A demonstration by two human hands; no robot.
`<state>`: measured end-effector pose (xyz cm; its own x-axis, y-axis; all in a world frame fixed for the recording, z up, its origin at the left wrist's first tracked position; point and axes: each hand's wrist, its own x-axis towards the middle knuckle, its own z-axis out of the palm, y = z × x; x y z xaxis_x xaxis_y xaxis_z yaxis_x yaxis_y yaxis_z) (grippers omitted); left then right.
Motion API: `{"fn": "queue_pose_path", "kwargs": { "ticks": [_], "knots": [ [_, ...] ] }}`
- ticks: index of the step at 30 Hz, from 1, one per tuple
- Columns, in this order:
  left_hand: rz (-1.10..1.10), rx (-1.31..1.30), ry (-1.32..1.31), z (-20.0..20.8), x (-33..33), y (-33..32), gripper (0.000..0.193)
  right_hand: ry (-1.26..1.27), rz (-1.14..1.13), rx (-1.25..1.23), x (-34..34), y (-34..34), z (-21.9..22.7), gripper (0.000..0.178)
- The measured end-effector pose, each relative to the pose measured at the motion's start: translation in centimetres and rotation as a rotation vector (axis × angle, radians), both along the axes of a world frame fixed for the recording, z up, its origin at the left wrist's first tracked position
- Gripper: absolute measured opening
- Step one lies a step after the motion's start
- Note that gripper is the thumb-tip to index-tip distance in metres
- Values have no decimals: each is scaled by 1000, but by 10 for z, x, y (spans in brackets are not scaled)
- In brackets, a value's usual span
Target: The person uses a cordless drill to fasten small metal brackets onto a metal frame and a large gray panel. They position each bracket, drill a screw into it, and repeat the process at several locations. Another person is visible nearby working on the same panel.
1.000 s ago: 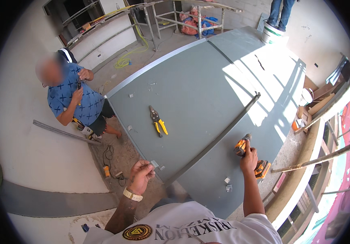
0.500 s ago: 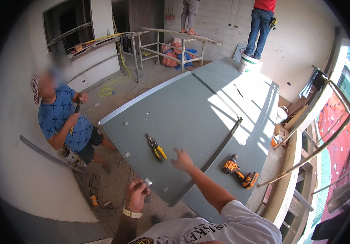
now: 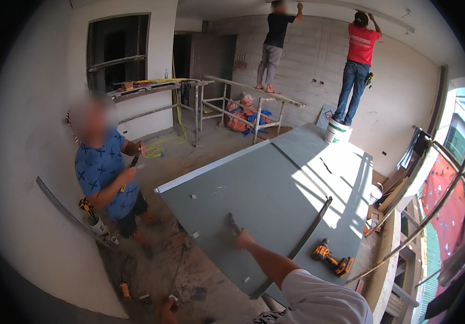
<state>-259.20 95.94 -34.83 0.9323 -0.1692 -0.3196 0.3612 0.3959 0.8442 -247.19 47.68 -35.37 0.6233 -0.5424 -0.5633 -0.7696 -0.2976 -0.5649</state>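
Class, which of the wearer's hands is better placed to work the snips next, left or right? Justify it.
Probably the right: the right hand grips the snips over the grey panel. The left hand is low, outside the panel's edge in view, and pinches a small pale piece.

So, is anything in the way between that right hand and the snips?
Nothing visible is: the right hand is on the snips, covering their handle end. The dark strip passes under the forearm, not between them.
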Motion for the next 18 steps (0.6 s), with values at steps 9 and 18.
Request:
{"fn": "queue_pose_path", "kwargs": {
  "ticks": [9, 18],
  "knots": [
    [-84, -23, -27, 59, 34, -30, 15, -908, -77, 603, -87, 17, 56, 56],
    [-304, -165, -206, 78, 65, -91, 12, -1170, -265, 806, -174, 8, 166, 55]
  ]
}}
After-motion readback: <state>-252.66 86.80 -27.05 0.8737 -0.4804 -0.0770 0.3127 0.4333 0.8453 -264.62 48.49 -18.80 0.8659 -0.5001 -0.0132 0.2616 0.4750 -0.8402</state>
